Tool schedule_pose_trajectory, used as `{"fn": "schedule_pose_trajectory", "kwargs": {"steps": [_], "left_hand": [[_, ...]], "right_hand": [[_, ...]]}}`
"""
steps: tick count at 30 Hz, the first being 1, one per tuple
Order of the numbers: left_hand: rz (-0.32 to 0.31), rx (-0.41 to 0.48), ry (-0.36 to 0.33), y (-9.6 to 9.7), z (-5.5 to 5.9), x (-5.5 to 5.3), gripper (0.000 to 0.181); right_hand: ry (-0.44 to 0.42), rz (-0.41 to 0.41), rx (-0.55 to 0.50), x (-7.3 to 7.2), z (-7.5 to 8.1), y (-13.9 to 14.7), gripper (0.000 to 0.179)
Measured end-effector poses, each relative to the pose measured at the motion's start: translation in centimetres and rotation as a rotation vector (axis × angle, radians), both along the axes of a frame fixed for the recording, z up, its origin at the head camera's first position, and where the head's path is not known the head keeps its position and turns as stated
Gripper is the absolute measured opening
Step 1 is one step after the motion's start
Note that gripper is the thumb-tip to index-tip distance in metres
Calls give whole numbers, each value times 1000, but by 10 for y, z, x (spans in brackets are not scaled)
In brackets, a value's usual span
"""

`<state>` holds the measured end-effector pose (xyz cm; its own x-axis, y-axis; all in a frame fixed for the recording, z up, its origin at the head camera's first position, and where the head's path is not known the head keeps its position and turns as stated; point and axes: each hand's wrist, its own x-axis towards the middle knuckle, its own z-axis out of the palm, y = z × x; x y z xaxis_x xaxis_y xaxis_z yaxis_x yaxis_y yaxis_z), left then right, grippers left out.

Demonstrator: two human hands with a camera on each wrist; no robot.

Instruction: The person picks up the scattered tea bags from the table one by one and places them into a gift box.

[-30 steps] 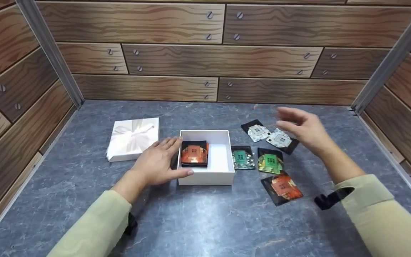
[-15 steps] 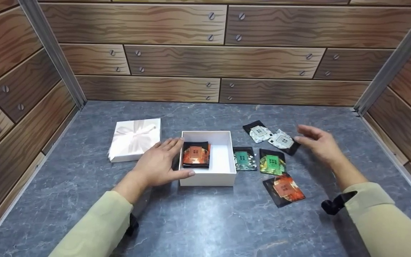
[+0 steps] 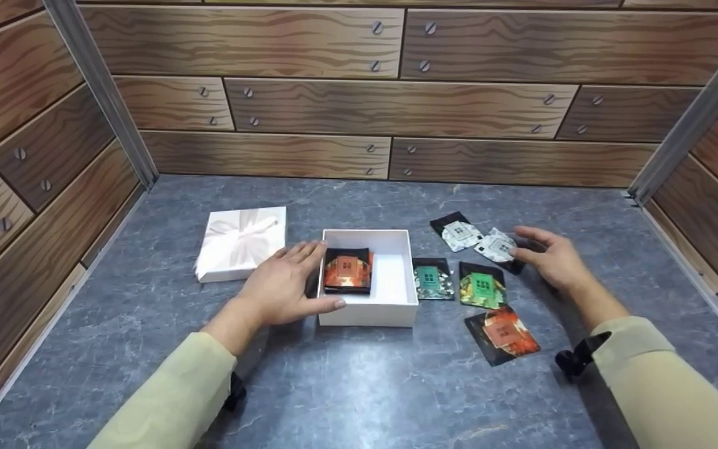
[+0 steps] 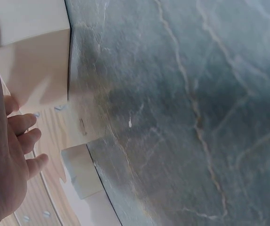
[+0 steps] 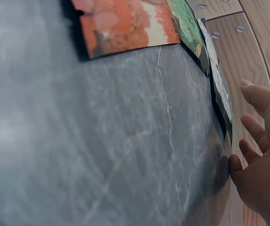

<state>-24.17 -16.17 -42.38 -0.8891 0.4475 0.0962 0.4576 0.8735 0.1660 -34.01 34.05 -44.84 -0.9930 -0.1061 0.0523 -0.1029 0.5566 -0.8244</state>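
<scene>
My left hand [image 3: 283, 288] rests against the left side of the white box [image 3: 366, 315], fingers along the wall and thumb over the front rim. The left wrist view shows the hand [image 4: 12, 155] beside the box [image 4: 36, 61]. Inside the box, on the left, lies a stack of orange-and-black sachets [image 3: 348, 268]. My right hand [image 3: 555, 257] is at the right-hand white-and-black sachet [image 3: 495, 244], thumb and forefinger spread at its edge. In the right wrist view its fingers are loosely bent, close by that sachet [image 5: 218, 75].
Another white-and-black sachet [image 3: 457, 232] lies to its left. Nearer are a teal sachet [image 3: 432, 279] beside the box, a green one [image 3: 481, 285] and an orange one [image 3: 503, 333]. A white lid with a ribbon bow [image 3: 244, 240] stands left. Wood-patterned walls [image 3: 309, 103] surround the table.
My right hand has come down from above the white-and-black sachets, swung right, then edged left to the right-hand one. My left hand stays at the box. The view has shifted slightly.
</scene>
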Motion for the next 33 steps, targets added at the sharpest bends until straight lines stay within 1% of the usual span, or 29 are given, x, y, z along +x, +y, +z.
{"fn": "schedule_pose_trajectory", "kwargs": {"steps": [4, 10, 16, 18, 21, 23, 28, 33], "left_hand": [[3, 1, -1, 0, 0, 0, 119], [5, -1, -2, 0, 0, 0, 118], [7, -2, -8, 0, -1, 0, 119], [8, -4, -7, 0, -1, -1, 119], [8, -1, -4, 0, 0, 0, 120], [8, 0, -3, -1, 0, 0, 120], [8, 1, -7, 0, 0, 0, 120], [4, -7, 0, 1, 1, 0, 119]], "right_hand": [[-12, 24, -8, -3, 0, -2, 63], [-4, 44, 56, -3, -2, 0, 62], [6, 62, 199, -4, -2, 3, 60], [9, 73, 254, -5, 0, 4, 60], [11, 92, 309, -6, 4, 6, 62], [5, 108, 320, -5, 6, 6, 64], [-14, 140, 311, -1, 9, 10, 71], [-21, 137, 295, 3, 8, 19, 76]]}}
